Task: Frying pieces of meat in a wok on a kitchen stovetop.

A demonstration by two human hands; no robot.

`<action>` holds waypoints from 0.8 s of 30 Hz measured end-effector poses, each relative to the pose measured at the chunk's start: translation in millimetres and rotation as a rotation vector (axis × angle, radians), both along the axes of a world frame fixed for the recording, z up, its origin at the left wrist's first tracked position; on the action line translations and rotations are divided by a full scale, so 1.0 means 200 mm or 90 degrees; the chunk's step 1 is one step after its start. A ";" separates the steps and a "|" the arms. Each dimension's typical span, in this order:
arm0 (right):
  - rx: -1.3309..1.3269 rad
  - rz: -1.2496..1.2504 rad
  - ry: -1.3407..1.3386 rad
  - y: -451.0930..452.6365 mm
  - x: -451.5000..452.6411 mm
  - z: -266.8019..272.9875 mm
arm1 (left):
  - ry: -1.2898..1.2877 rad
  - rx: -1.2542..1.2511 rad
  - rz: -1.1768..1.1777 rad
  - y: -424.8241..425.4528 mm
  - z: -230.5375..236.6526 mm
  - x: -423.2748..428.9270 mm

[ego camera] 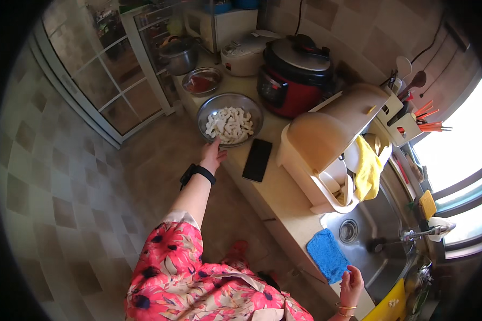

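Observation:
My left hand (213,155), with a black watch on its wrist, reaches to the near rim of a steel bowl (258,116) on the counter. In the bowl lie many white, curled food pieces (229,125). The fingers are apart and hold nothing; whether they touch the rim I cannot tell. A black smartphone (257,160) lies just right of the bowl. My right hand (351,283) hovers low at the sink's edge, beside a blue cloth (327,256), its fingers loosely bent with nothing visible in them.
Behind the bowl stand a steel dish (202,81), a lidded pot (179,56), a white rice cooker (244,54) and a red electric pressure cooker (293,80). A dish box (301,168) with a yellow cloth (368,172) adjoins the sink (389,224). A glass door (116,80) is at upper left.

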State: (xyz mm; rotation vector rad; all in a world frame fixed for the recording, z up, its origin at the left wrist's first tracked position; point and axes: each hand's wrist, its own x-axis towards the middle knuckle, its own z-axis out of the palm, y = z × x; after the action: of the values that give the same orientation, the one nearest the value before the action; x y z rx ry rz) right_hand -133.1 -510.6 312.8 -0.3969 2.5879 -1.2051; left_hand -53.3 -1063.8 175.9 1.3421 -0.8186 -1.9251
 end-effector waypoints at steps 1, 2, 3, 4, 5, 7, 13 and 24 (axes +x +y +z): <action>0.014 0.006 0.008 -0.02 0.01 0.01 | 0.011 0.015 0.000 -0.02 -0.01 0.00; 0.027 0.014 0.016 -0.04 0.02 0.01 | 0.013 0.015 -0.003 -0.04 -0.01 0.01; 0.028 0.009 0.018 -0.05 0.04 0.01 | 0.078 -0.015 0.021 -0.03 -0.01 0.01; 0.027 0.005 0.017 -0.06 0.04 0.01 | 0.143 -0.047 0.048 -0.01 0.00 0.02; 0.025 0.004 0.015 -0.08 0.05 0.01 | 0.145 -0.048 0.048 0.00 0.02 0.04; 0.032 0.001 0.020 -0.08 0.08 0.02 | 0.094 -0.067 0.069 0.12 0.20 0.06; 0.006 0.064 0.027 -0.15 0.16 0.06 | 0.066 -0.146 0.014 0.43 0.40 0.47; -0.072 0.104 0.109 0.11 0.34 0.27 | 0.043 -0.087 -0.318 1.53 0.68 0.73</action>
State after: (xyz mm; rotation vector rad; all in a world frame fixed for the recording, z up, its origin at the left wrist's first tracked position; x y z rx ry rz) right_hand -65.0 -488.5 366.0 -0.7500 2.5734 -1.3150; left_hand 92.8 -757.8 311.7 1.0495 -1.3202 -2.2216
